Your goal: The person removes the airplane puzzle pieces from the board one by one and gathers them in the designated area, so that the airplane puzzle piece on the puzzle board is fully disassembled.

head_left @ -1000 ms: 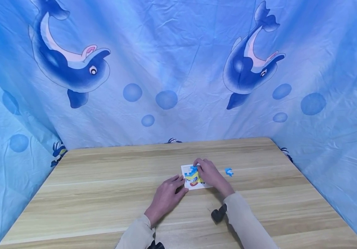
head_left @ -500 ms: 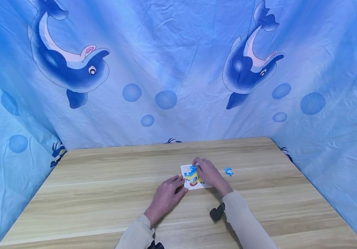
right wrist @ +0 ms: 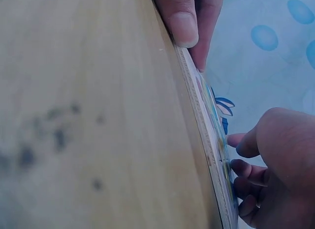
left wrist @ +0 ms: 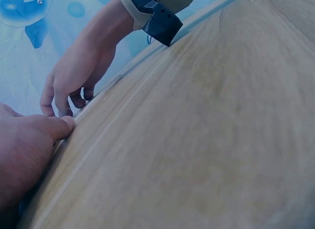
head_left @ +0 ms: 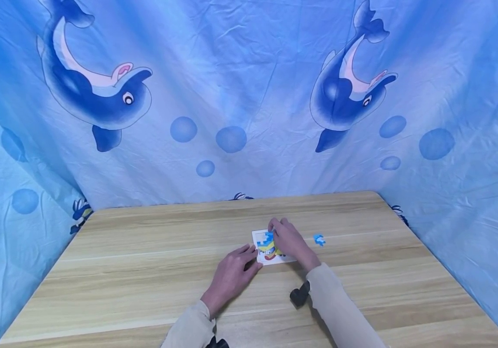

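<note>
A small jigsaw puzzle (head_left: 268,250) in a white frame lies on the wooden table, its picture yellow, blue and red. Pale gaps show at its upper left. My left hand (head_left: 232,271) rests at the frame's left edge, fingers fairly straight, the thumb touching the near corner. Over the puzzle's right half is my right hand (head_left: 290,239), fingers bent down onto its surface; whether they pinch a piece is hidden. The right wrist view shows the puzzle's edge (right wrist: 199,108) side-on, with the left thumb (right wrist: 184,27) on its rim. Right of it lies a loose blue-and-white puzzle piece (head_left: 319,239).
The wooden table (head_left: 144,275) spreads out around the puzzle. A blue curtain (head_left: 249,87) printed with dolphins hangs behind and at both sides. A black wrist camera (head_left: 299,295) is strapped at the right sleeve, and another black device (head_left: 217,342) shows at the left.
My right hand has shifted slightly up and left over the puzzle, its forearm drawing a little leftward. The left hand and the loose piece stay in place.
</note>
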Demonstrator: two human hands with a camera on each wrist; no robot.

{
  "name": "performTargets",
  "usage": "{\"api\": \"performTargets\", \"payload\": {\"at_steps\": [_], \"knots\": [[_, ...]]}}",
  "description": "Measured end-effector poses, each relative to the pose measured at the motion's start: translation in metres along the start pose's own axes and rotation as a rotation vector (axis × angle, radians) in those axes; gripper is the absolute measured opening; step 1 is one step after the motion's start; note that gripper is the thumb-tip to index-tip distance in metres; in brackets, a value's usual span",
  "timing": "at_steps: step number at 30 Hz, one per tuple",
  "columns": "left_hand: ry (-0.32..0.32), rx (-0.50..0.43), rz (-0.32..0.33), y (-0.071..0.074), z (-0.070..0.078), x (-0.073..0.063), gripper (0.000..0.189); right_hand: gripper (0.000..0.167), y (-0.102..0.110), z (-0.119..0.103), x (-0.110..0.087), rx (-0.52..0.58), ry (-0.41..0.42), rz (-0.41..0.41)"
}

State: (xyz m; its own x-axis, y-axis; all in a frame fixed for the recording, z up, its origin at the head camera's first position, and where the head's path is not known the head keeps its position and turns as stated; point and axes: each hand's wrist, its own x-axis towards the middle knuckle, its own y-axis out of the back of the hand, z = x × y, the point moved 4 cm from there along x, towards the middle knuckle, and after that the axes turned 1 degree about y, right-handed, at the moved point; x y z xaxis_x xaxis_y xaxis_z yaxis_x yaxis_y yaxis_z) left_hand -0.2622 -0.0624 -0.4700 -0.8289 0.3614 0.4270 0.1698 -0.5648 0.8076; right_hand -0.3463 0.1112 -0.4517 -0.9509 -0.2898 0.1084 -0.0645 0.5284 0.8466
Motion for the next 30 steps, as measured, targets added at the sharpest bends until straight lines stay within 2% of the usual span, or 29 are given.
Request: {"api": "performTargets", "payload": {"at_steps": [7, 13, 24, 30], "knots": [[-0.007, 0.005, 0.003, 0.0007, 0.0007, 0.0014, 0.039, 0.008, 0.0004, -0.0001, -0.002, 0.03, 0.008, 0.021], [-0.003, 0.004, -0.002, 0.0011, 0.0008, 0.0007, 0.039, 0.016, 0.0014, 0.0025, -0.003, 0.047, 0.02, 0.029], [-0.015, 0.001, 0.006, 0.0002, 0.0006, 0.0006, 0.039, 0.013, -0.0012, 0.0014, -0.0012, 0.028, 0.02, 0.017], [-0.012, -0.001, 0.004, 0.0004, 0.0002, 0.0001, 0.039, 0.019, -0.0014, 0.0035, -0.0026, 0.044, 0.007, 0.026]]}}
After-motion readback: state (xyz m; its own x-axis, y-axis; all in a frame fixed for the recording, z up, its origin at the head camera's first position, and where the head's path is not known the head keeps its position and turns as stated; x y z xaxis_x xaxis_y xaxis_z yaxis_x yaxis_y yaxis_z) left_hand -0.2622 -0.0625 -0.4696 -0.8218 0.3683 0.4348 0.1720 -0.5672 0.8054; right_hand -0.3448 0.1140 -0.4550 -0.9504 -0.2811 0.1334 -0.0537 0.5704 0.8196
